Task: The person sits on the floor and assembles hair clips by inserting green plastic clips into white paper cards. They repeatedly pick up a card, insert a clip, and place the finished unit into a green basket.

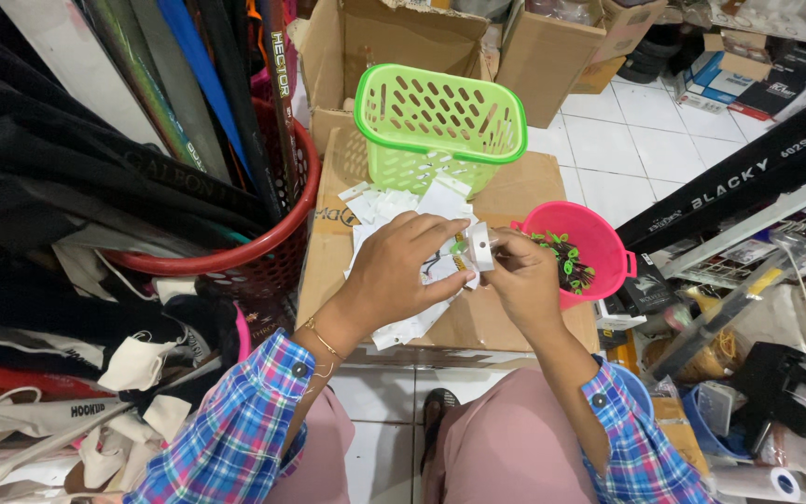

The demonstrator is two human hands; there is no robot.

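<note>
Two hands meet over a flattened cardboard box (506,322) that serves as the work surface. Left hand (394,271) has its fingers (440,229) curled narrow around a small white paper tag (479,247) w/ a tiny green-and-dark piece (459,250) at its edge; right hand (524,275) pinches the same tag from the 3 o'clock side, fingers closed on it. Held item sits just above the box centre, approx. between the two containers.

Materials and shapes: loose pile of white paper tags (394,205), thin, flat, rectangular, partly under the left hand. Green plastic basket (440,117) at 12 o'clock, rigid, slotted walls, oval rim. Pink plastic bowl (599,247) at 3 o'clock, smooth, round, w/ a side lug, holding small green-and-dark pieces (566,261); their exact kind is too small to tell. Red mesh bin (272,252) at 9 o'clock holds long glossy rods.

Risks (judgement): the small piece could slip from the pinch and drop off the box edge to the tiled floor (646,149), since the grip area is tiny. Pink bowl overhangs the box edge at 3 o'clock; an elbow nudge may tip it. Light tags could scatter if brushed by a wrist.
</note>
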